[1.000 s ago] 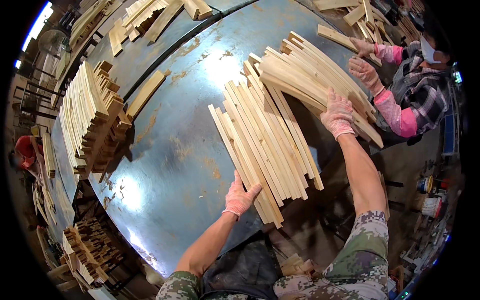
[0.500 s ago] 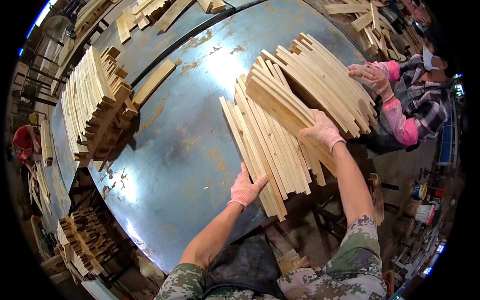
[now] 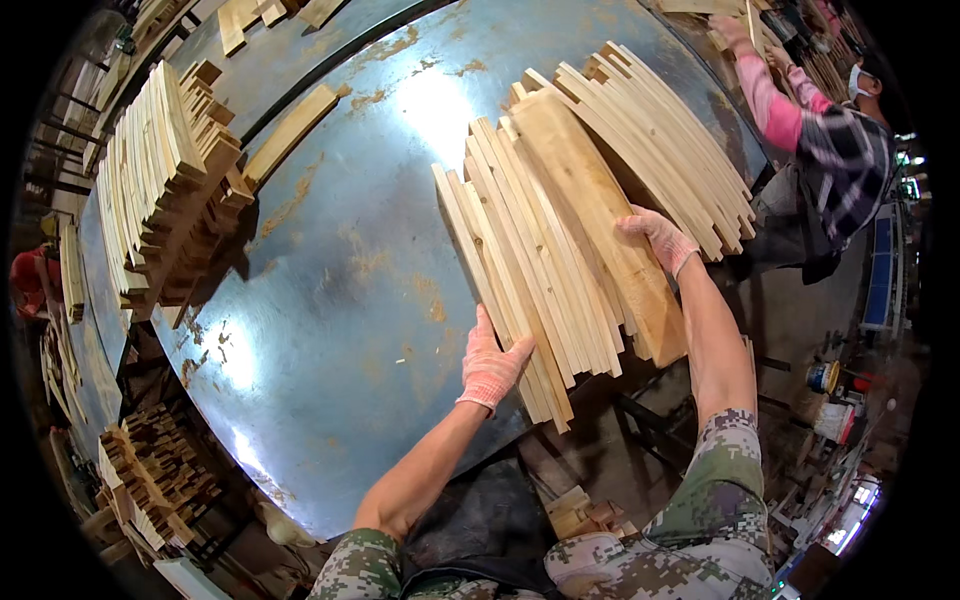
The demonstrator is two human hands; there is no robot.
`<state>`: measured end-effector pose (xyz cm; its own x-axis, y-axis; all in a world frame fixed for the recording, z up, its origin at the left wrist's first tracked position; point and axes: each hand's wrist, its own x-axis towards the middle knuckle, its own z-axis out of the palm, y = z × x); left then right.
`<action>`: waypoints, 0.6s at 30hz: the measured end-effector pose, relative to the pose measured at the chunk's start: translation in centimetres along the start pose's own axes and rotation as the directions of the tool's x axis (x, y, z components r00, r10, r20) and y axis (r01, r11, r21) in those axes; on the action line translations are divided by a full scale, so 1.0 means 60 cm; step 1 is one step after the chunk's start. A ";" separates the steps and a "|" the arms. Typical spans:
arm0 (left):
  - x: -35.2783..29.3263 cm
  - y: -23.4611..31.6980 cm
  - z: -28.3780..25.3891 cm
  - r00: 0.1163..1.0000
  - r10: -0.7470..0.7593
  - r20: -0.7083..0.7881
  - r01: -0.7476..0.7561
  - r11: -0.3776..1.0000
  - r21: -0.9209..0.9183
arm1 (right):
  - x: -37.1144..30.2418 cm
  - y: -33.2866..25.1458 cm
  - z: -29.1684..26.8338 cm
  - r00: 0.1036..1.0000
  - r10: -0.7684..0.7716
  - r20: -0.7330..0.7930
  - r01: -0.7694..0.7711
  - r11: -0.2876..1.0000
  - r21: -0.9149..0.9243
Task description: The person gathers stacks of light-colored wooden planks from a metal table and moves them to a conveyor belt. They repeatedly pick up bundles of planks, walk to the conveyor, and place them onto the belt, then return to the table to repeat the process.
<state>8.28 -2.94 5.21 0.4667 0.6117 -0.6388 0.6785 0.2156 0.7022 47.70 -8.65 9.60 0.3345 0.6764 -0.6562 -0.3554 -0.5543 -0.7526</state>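
My right hand [image 3: 660, 240], in a pinkish knit glove, grips the right edge of a wide wooden board [image 3: 600, 220]. The board's broad face is turned up, slanting over the right side of a row of wooden strips [image 3: 530, 250]. These strips stand on edge, packed side by side, their near ends sticking out past the table edge. My left hand [image 3: 492, 360], gloved alike, rests against the row's left side near its close end. Its fingers are stretched out and the thumb is spread toward the strips. Right of the board lies a second row of strips [image 3: 660, 140].
The strips lie on a metal table [image 3: 340, 330]. A stepped wood stack [image 3: 150, 190] and a loose board [image 3: 292, 132] are at its left. Another wood stack [image 3: 160, 470] sits lower left. At the far right a co-worker [image 3: 840, 150] reaches toward more boards. Buckets [image 3: 832, 422] stand lower right.
The board under my right hand has turned from standing on edge among the strips to showing its broad face. The co-worker has turned away and reaches to the boards at the far right.
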 end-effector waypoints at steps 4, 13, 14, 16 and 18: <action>-0.032 0.027 -0.009 0.989 -0.143 -0.029 0.142 0.989 -0.032 | -0.051 0.049 0.047 0.997 0.065 -0.045 -0.054 0.977 0.207; -0.156 -0.179 -0.154 0.962 -0.221 -0.163 0.165 0.939 -0.301 | -0.125 0.107 0.333 0.997 0.001 0.076 -0.003 0.999 0.035; -0.181 -0.211 -0.181 0.955 -0.226 -0.191 0.139 0.912 -0.386 | -0.143 0.110 0.390 0.996 0.018 0.083 -0.020 0.999 0.030; -0.236 -0.286 -0.238 0.951 -0.214 -0.224 0.064 0.843 -0.533 | -0.169 0.151 0.488 0.994 0.007 0.113 -0.013 0.999 0.047; -0.290 -0.362 -0.294 0.928 -0.276 -0.252 0.056 0.769 -0.637 | -0.189 0.185 0.589 0.982 -0.011 0.187 -0.006 0.996 0.092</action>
<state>-24.55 -4.82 6.63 0.1031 0.6996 -0.7070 0.1865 0.6846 0.7047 9.12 -5.36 10.62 0.1691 0.7615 -0.6258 -0.4358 -0.5117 -0.7404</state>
